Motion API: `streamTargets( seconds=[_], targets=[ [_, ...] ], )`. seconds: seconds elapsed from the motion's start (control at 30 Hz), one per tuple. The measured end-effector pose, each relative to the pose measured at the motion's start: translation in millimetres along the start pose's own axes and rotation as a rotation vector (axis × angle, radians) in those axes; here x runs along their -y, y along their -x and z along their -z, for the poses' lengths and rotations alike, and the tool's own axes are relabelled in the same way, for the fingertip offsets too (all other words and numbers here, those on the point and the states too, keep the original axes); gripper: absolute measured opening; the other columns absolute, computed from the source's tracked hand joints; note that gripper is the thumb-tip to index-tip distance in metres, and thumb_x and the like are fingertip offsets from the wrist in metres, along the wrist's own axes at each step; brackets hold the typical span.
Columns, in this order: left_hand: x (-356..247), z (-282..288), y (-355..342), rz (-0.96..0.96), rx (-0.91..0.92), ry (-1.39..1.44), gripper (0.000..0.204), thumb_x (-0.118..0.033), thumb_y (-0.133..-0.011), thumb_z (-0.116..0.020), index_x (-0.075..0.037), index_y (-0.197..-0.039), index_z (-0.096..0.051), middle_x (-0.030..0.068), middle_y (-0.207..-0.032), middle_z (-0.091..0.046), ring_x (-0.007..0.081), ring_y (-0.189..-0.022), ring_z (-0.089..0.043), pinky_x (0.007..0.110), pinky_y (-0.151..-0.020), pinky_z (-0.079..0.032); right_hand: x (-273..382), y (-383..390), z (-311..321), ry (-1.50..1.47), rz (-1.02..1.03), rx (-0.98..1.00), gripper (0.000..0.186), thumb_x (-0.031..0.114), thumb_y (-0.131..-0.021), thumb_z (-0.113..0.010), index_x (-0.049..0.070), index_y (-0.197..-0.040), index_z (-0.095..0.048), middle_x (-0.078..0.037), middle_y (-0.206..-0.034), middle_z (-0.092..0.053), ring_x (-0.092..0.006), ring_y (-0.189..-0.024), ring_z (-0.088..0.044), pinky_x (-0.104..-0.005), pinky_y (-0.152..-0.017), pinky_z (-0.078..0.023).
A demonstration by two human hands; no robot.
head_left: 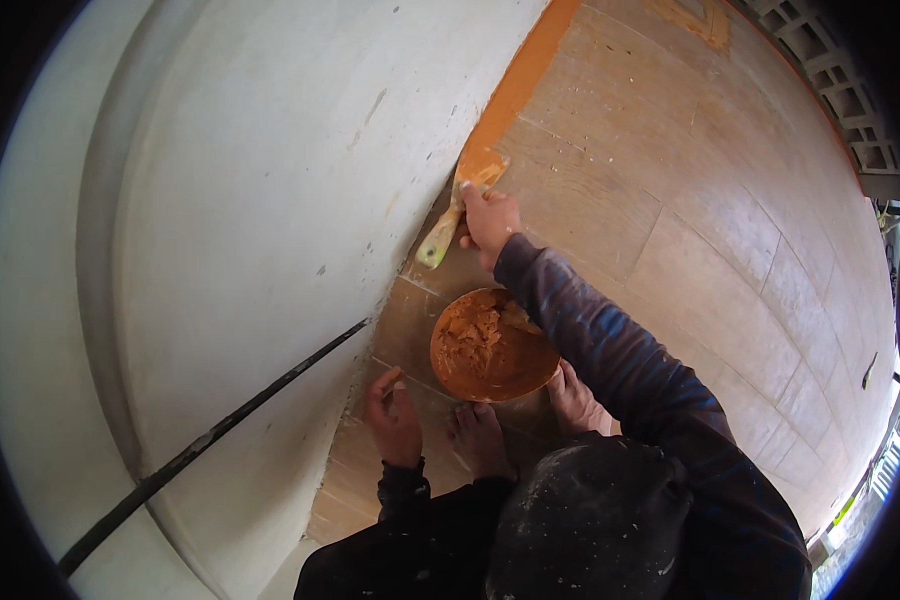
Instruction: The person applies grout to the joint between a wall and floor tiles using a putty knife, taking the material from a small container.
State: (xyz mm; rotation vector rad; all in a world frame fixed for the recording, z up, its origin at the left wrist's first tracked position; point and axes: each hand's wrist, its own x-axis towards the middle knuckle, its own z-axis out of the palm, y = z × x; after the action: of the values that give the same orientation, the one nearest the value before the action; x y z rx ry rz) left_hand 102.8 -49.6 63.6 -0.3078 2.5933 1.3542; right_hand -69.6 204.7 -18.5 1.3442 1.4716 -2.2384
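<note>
In my right hand [491,222] is a putty knife [438,241] with a pale yellow-green handle. Its paste-smeared blade lies at the foot of the white wall, at the near end of a smooth orange strip [520,95] along the floor's edge. Below my right forearm a round bowl [500,388] stands on the floor, its inside coated with orange paste [468,335]. Something smeared with paste rests at the bowl's right side, partly behind my sleeve. My left hand [396,425] is near the wall, left of the bowl, fingers curled around a small orange-brown piece too unclear to name.
The white wall [270,200] fills the left side, with a thin black pole or cable [220,432] slanting across it. My bare feet [478,445] are close below the bowl. Wood-look floor tiles [610,210] spread right. Patterned openwork blocks [840,90] line the far right edge.
</note>
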Motion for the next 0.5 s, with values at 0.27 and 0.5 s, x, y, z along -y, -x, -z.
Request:
streamTargets(
  seconds=[0.27, 0.5],
  targets=[
    [-4.8, -1.4, 7.1, 0.015, 0.015, 0.02, 0.026, -0.011, -0.103, -0.055, 0.001, -0.123, -0.065, 0.0139, -0.12, -0.069, 0.0229, -0.111, -0.067, 0.036, -0.098, -0.051, -4.8, 27.9, -13.4, -0.139, -0.096, 0.0, 0.033, 0.03, -0.105, -0.057, -0.003, -0.102, -0.061, -0.011, -0.089, -0.069, -0.0189, -0.063, -0.067, -0.0285, -0.047, -0.057],
    [-5.1, -7.0, 7.6, -0.004, 0.009, 0.061, 0.028, -0.013, -0.103, -0.055, 0.0, -0.125, -0.064, 0.0137, -0.121, -0.068, 0.0224, -0.112, -0.065, 0.036, -0.099, -0.05, -15.4, 61.4, -10.0, -0.156, -0.155, 0.197, 0.03, 0.028, -0.107, -0.054, -0.001, -0.105, -0.06, -0.011, -0.09, -0.068, -0.0221, -0.07, -0.069, -0.0368, -0.058, -0.061]
  ],
)
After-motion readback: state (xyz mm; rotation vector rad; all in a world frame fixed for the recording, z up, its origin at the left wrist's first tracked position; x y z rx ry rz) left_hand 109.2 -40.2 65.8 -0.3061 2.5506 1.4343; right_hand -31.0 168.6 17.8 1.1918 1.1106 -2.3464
